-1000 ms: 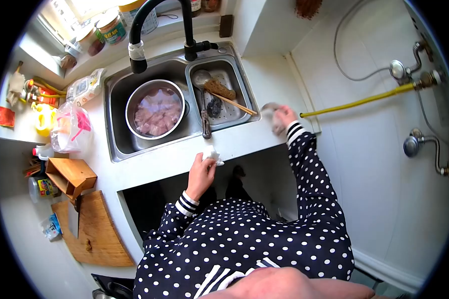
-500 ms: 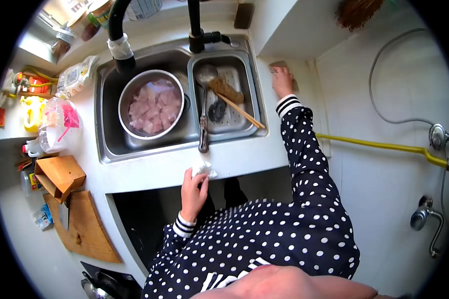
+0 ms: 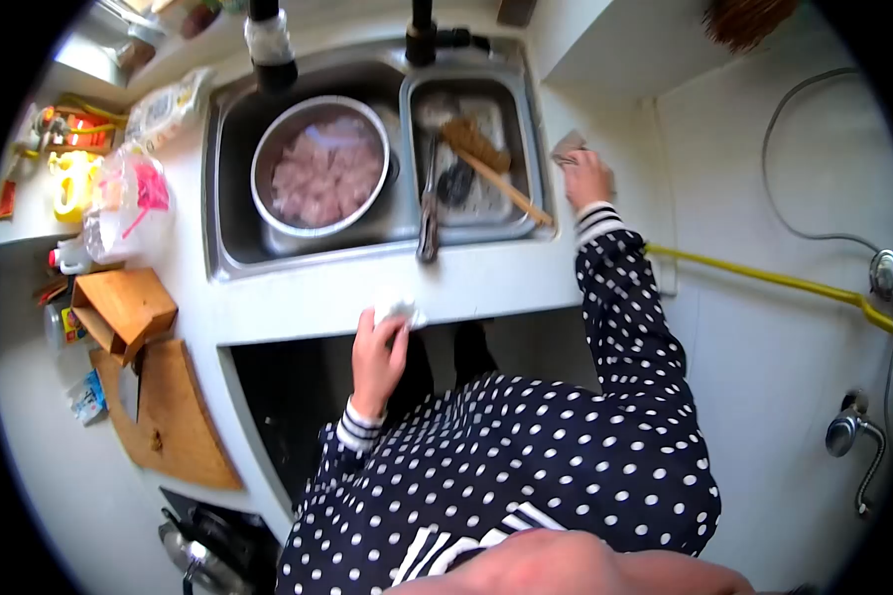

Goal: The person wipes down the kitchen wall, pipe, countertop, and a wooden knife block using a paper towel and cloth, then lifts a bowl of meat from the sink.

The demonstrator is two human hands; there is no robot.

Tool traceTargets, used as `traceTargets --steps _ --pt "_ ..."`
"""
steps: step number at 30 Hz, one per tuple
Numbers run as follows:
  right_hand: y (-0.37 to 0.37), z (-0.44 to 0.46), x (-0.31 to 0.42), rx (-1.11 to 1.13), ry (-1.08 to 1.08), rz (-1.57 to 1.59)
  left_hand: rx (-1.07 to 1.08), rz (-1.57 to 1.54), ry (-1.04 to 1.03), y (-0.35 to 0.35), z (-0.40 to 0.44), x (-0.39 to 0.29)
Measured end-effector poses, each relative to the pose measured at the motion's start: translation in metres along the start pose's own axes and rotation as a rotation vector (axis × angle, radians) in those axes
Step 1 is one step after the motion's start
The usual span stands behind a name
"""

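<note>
Right hand (image 3: 589, 180) covering tan cloth (image 3: 568, 148) on counter (image 3: 625, 129), right of sink (image 3: 313, 260); whether gripping or merely pressing, cannot tell; left hand (image 3: 379, 359) pinching crumpled white wad (image 3: 397, 306) near counter's front edge; flat, even pressure probably suiting cloth best.

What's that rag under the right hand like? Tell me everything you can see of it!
The rag is small and dull greyish-brown, and it looks like soft fabric, bunched up rather than spread flat. It lies on the white counter, to the right of the sink. The right hand covers much of it, so its full shape is hidden. Whether it is wet or dry, I can't tell.
</note>
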State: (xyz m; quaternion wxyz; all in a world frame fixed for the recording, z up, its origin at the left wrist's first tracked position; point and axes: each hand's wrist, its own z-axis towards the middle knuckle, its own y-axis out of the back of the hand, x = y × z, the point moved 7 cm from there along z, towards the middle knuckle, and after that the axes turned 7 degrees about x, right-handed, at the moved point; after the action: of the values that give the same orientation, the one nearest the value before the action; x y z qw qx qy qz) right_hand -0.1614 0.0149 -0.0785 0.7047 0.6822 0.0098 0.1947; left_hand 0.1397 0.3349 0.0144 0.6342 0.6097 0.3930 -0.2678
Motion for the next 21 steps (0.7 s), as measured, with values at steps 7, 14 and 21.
traceTargets --steps 7,14,21 --pt "0.016 -0.167 0.009 -0.042 -0.296 -0.129 -0.18 0.036 -0.015 0.062 -0.002 0.017" --pt "-0.023 -0.218 0.271 0.082 0.092 0.163 -0.234 0.099 -0.035 0.114 -0.024 0.024" --pt "-0.005 -0.185 0.045 0.015 -0.382 0.079 -0.099 -0.013 -0.035 0.094 -0.029 0.026"
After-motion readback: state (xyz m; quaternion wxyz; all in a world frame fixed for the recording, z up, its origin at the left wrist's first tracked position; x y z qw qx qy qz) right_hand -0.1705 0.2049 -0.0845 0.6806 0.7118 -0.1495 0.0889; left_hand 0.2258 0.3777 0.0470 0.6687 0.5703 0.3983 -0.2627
